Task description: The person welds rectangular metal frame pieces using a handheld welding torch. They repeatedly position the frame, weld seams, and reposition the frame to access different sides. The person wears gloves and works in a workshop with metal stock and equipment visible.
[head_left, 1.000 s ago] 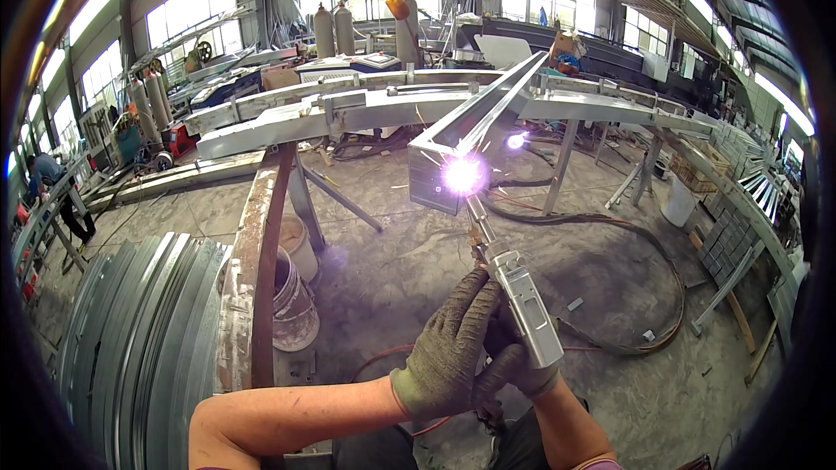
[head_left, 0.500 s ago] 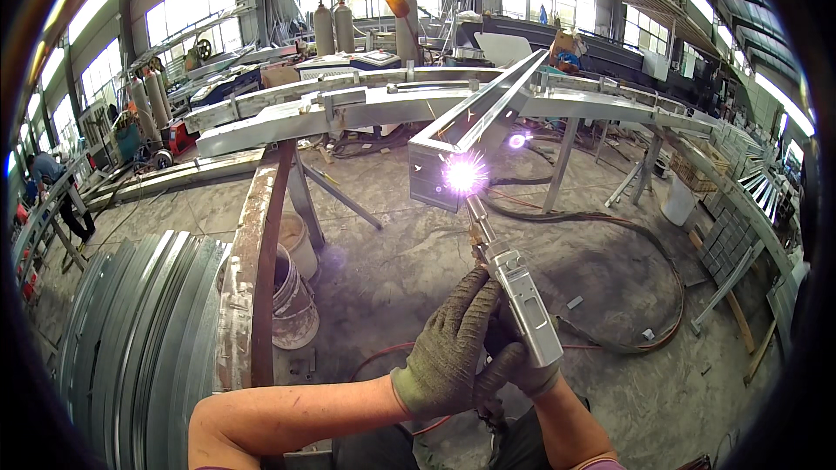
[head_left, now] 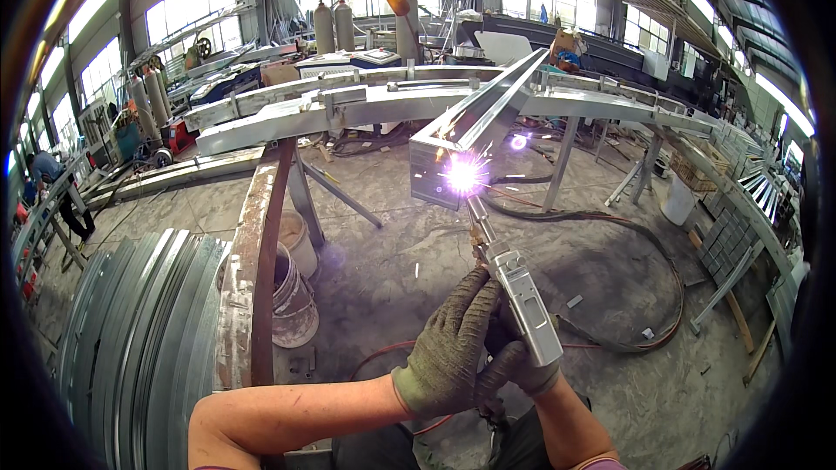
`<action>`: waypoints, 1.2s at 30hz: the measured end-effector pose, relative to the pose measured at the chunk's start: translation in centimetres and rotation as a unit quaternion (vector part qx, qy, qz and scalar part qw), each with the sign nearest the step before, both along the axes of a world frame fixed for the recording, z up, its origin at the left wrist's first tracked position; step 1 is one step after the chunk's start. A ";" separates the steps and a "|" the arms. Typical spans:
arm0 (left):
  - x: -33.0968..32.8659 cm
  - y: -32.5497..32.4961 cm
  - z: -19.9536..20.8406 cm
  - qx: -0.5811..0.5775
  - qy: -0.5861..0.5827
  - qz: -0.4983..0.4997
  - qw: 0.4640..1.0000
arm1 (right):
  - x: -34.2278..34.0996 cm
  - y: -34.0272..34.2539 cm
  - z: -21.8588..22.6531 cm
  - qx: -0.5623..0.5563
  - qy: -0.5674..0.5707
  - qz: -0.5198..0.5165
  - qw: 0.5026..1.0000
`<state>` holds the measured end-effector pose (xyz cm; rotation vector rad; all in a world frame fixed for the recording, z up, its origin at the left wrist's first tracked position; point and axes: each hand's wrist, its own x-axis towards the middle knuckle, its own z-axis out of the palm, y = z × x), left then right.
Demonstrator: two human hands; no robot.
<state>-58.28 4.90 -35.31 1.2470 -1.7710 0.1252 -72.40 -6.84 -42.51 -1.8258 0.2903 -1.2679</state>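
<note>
A silver handheld laser welding gun (head_left: 522, 300) is held in front of me, its nozzle pointing up and away. My left hand (head_left: 448, 339), in a dark green glove, wraps round the gun's near left side below the nozzle. Behind the gun's body, my gloved right hand (head_left: 522, 370) grips the handle, its fingers mostly hidden. At the nozzle tip a bright pink-white flash with sparks covers the lower right corner of a metal box-section beam's end (head_left: 433, 170). The beam (head_left: 496, 104) runs away from me, its far end over the long rails.
Long metal rails (head_left: 392, 109) on legs cross ahead. A rusty brown beam (head_left: 252, 287) stands left, beside buckets (head_left: 293, 305) and stacked metal strips (head_left: 139, 339). Hoses (head_left: 644, 235) curl over the floor at right. A person (head_left: 65, 196) bends at far left. Gas cylinders (head_left: 344, 26) stand at the back.
The sparks at the nozzle tip fly wider, some up along the beam's end and some to the right. My hands and the gun stay in nearly the same place.
</note>
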 end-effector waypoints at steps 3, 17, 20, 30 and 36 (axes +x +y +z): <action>-0.1 -0.1 0.0 0.006 0.010 -0.008 1.000 | -0.2 -0.1 0.1 -0.014 0.000 0.002 1.000; -0.2 0.0 -0.4 -0.002 0.008 0.003 1.000 | -0.4 0.6 1.5 0.004 0.001 0.010 1.000; -0.1 0.0 -0.3 0.002 0.009 0.004 1.000 | -0.4 0.7 1.7 -0.024 0.006 0.001 1.000; -0.2 -0.1 -0.2 -0.012 0.007 0.009 1.000 | -0.4 0.1 1.2 -0.054 0.000 -0.003 0.999; -0.1 0.0 -0.7 -0.019 0.011 0.031 0.999 | 0.1 0.7 1.2 0.029 -0.022 0.052 0.998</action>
